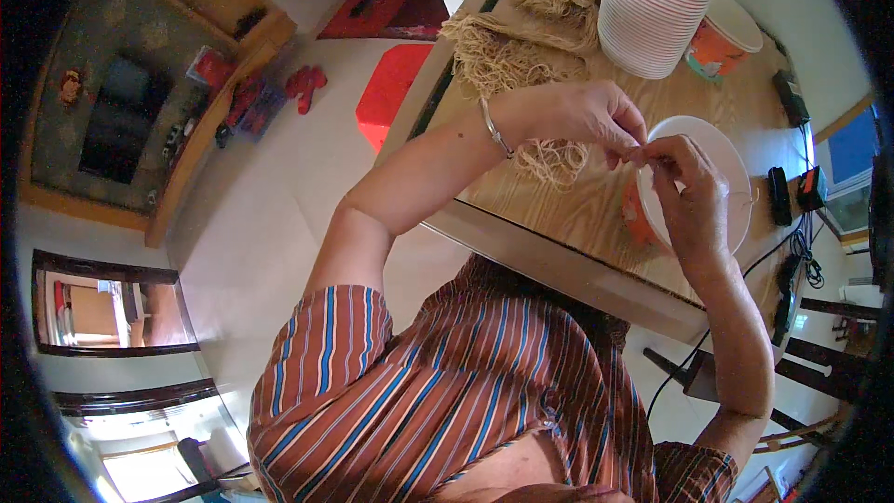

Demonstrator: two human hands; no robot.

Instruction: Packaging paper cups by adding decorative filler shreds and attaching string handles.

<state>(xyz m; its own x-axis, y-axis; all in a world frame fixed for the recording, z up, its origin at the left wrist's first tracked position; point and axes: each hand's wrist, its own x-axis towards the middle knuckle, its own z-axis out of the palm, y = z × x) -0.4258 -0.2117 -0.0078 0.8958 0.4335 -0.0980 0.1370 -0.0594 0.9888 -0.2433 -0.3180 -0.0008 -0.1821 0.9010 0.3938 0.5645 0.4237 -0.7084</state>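
My left hand [605, 121], with a metal bangle on its wrist, reaches over the wooden table and is closed in a pinch. Its fingertips meet those of my right hand [687, 188], also pinched shut, above the near-left rim of a round white tub [731, 154] with an orange patterned outside. Whatever lies between the fingertips is too small and hidden to make out. A thin tan strand shows against the tub's right side. Loose tan, string-like strands [554, 163] lie on the table just below my left wrist.
Bigger heaps of tan strands [503, 51] cover the far left of the table [559, 224]. A tall stack of white tubs [656, 9] stands at the back, beside another orange-patterned tub [722, 42]. Black adapters [780, 196] and cables line the right edge. A red stool [396, 88] stands left.
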